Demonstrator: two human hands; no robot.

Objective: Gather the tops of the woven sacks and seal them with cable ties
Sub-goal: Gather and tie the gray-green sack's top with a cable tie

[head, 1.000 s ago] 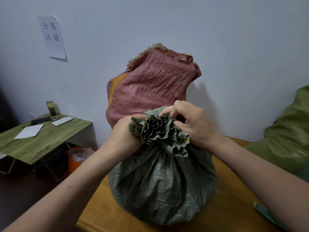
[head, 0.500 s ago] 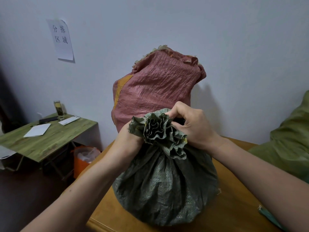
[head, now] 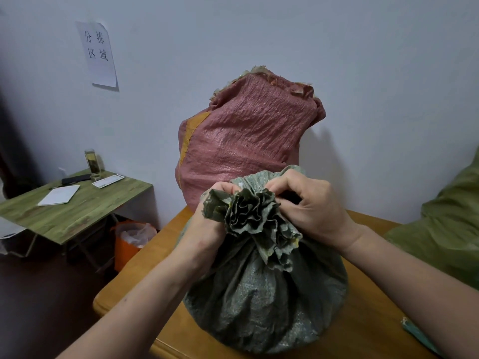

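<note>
A pale wall is seen beyond the fingers, closing off the far side. Below the fingers a wooden table is spread, its rounded near-left corner and left edge exposed, with bare top left of the left wrist. A pink woven sack is stood just behind the fingers, against the wall, its mouth ungathered. Directly under the fingers the grey-green woven sack is set near the table's front edge. Right of the right wrist an olive sack is crowded against the table. Far left of the fingers, a green side table and an orange bin are separated from the wooden table by open floor.

The sack's gathered top is gripped by the left hand and right hand, fingers curled round the neck from either side.

A paper sign is marked 分拣区域.
</note>
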